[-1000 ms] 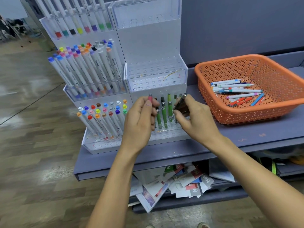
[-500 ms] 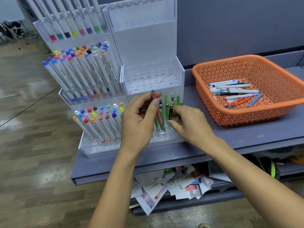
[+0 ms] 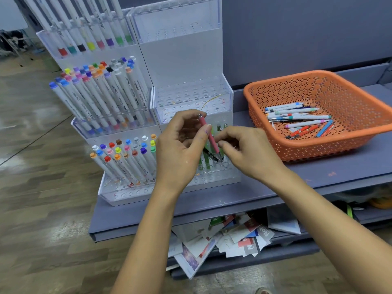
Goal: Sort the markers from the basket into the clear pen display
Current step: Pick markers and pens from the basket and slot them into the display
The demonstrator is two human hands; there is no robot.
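My left hand (image 3: 180, 151) grips a pink pen (image 3: 204, 125), tilted with its tip down over the holes of the clear pen display's (image 3: 191, 96) bottom tier. My right hand (image 3: 250, 153) is curled beside it, thumb and forefinger pinching the pen's lower half. Green pens (image 3: 206, 164) and a dark pen (image 3: 210, 154) stand in that tier, partly hidden by my hands. To the right, the orange basket (image 3: 318, 147) holds several markers and pens (image 3: 297, 117) lying flat.
A second clear display (image 3: 106, 98) at the left is packed with coloured markers on three tiers. Both displays and the basket sit on a grey shelf (image 3: 339, 170). Loose papers (image 3: 233, 236) are piled on the lower shelf. Wooden floor lies to the left.
My left hand has tipped the pink pen down toward the bottom tier. My right hand has lowered from holding dark pens above the tier and closed in on the pink pen.
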